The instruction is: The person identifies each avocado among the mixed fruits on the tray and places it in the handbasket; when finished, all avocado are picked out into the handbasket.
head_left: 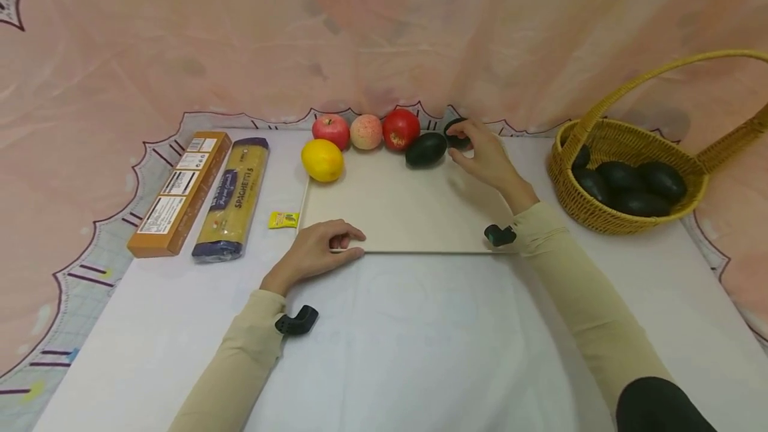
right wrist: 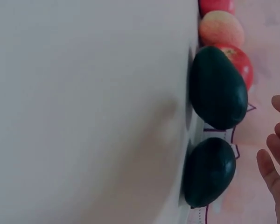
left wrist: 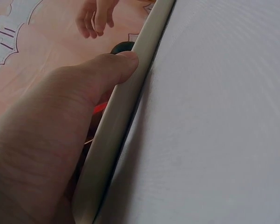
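My left hand (head_left: 315,245) rests at the front left of a cream board (head_left: 390,219). In the left wrist view its thumb (left wrist: 116,67) lies on the board's edge (left wrist: 130,88), and the other fingers are mostly hidden. My right hand (head_left: 486,155) is at the board's back right, beside a dark green avocado (head_left: 454,141) that it partly covers in the head view. The right wrist view shows a gap between its loosely bent fingers (right wrist: 270,175) and that avocado (right wrist: 210,171). Another avocado (head_left: 426,150) lies just left of it.
Along the board's back stand a red apple (head_left: 331,131), a peach (head_left: 366,132) and another red fruit (head_left: 401,129), with a lemon (head_left: 322,161) in front. A spaghetti pack (head_left: 234,199), an orange-brown box (head_left: 180,195) and a yellow sachet (head_left: 283,220) lie left. A wicker basket (head_left: 600,215) holds several avocados.
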{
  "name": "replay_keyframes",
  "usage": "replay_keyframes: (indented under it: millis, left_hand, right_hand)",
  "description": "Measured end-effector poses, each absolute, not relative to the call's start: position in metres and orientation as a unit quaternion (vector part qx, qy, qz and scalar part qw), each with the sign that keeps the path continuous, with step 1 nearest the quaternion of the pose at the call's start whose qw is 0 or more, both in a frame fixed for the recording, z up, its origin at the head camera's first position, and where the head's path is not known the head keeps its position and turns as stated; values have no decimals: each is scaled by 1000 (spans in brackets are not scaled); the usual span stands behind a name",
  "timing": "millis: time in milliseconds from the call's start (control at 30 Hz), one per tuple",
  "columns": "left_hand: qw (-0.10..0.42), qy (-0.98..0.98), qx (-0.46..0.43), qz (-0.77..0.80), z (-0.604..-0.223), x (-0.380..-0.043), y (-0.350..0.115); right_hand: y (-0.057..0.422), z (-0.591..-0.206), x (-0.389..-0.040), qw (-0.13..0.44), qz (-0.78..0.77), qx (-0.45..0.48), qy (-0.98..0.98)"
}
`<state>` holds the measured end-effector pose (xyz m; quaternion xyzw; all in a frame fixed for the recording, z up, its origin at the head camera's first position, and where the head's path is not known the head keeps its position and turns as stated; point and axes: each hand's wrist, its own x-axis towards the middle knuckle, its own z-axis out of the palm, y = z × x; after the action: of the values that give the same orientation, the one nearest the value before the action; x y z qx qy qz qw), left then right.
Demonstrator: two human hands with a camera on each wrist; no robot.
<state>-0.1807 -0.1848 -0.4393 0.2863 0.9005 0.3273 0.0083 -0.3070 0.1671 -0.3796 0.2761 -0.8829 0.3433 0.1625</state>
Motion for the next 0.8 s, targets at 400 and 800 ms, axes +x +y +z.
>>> replay_keyframes:
  millis: [400,800]
  left_hand:
    - [14,902,281,328,-438,-180,-182]
    - [10,901,283,329,-438,-180,-182]
  right_hand:
    - [145,-381,-314,94,278,264,-919]
    - [131,-390,-331,18,224,270,-936]
